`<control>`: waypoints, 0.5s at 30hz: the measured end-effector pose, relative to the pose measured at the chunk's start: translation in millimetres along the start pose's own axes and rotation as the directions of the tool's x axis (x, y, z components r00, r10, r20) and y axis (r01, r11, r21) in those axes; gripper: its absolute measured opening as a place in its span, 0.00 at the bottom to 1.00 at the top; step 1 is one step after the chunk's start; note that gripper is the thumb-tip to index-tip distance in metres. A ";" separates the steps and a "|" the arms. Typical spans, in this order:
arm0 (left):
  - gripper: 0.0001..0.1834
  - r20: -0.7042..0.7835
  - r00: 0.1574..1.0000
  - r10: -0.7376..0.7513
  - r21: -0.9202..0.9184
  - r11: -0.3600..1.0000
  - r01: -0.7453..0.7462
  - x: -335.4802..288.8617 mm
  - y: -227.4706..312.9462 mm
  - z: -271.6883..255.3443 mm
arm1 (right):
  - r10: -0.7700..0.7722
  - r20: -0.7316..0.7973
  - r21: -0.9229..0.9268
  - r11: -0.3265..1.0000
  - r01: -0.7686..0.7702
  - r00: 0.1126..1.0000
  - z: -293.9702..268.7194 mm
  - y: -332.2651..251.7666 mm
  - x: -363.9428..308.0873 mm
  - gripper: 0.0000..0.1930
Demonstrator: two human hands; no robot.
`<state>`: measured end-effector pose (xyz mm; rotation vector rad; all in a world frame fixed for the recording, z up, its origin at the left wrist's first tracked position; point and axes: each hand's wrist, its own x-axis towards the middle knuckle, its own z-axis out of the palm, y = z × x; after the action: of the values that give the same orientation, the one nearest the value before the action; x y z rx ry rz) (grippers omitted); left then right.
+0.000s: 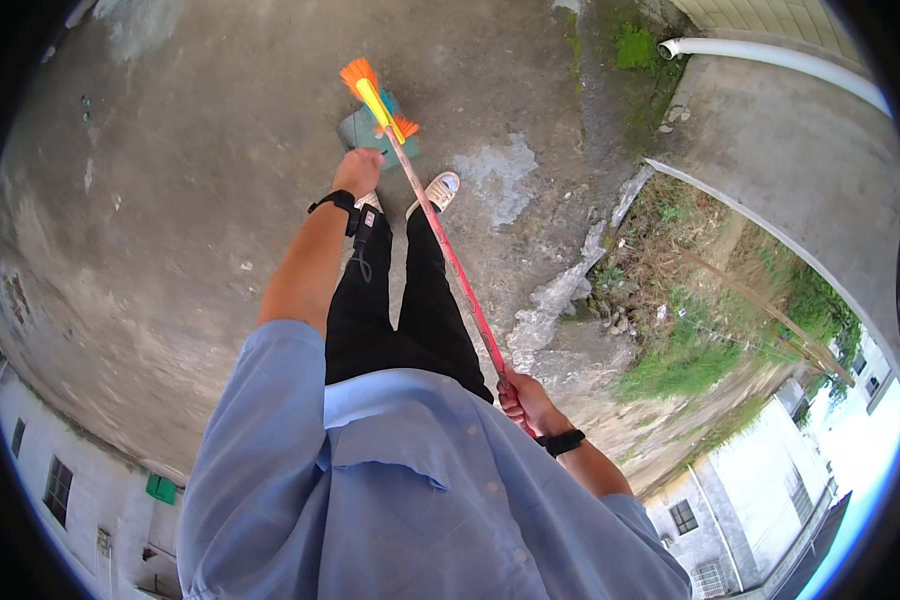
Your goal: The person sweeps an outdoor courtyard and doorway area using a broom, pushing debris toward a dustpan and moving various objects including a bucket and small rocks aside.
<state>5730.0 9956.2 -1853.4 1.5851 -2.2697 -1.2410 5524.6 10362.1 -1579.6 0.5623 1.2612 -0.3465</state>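
Observation:
My right hand (525, 400), low at my right side, is closed round the red handle of a broom (450, 250). The handle slants away to a yellow head with orange bristles, which lies over a grey-green dustpan (357, 128) in front of my feet. My left hand (358, 172) reaches forward and is closed at the dustpan's near side. A short dark tip shows beside its fingers, seemingly the dustpan's handle; the fingers hide most of the grip. The broom head partly covers the dustpan.
Stained concrete ground (170, 250) spreads round my shoes (436, 193). To the right, a broken concrete edge (560, 300) borders a patch of grass and weeds (685, 350). A white pipe (790, 62) lies at the upper right, near green moss (633, 47).

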 end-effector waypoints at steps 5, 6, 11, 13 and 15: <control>0.10 0.067 0.998 -0.017 0.008 1.000 0.017 -17.9 2.0 -4.6 | -0.044 -0.082 -0.058 0.998 0.039 0.996 -45.3 26.7 -49.6 0.26; 0.11 0.106 0.993 -0.046 0.037 0.998 0.043 -23.8 8.1 -8.1 | -0.056 -0.123 -0.091 0.995 0.045 0.991 -55.3 26.7 -57.5 0.26; 0.10 -0.023 1.000 -0.014 -0.023 1.000 0.014 -41.6 10.6 -25.7 | -0.363 -0.381 -0.393 0.896 0.206 0.850 -71.7 -17.4 -49.4 0.26; 0.10 -0.120 0.993 0.005 -0.055 0.998 -0.012 -46.9 7.5 -23.6 | -0.429 -0.388 -0.460 0.857 0.232 0.815 -69.1 -30.3 -37.3 0.26; 0.10 -0.071 0.997 -0.019 -0.006 1.000 0.019 -52.4 7.5 -18.4 | -0.423 -0.440 -0.471 0.860 0.198 0.792 -62.0 -32.0 -23.3 0.27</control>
<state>5757.4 9990.1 -1818.1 1.6255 -2.2113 -1.1745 5451.6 10370.3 -1576.1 0.0706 1.9250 -0.1994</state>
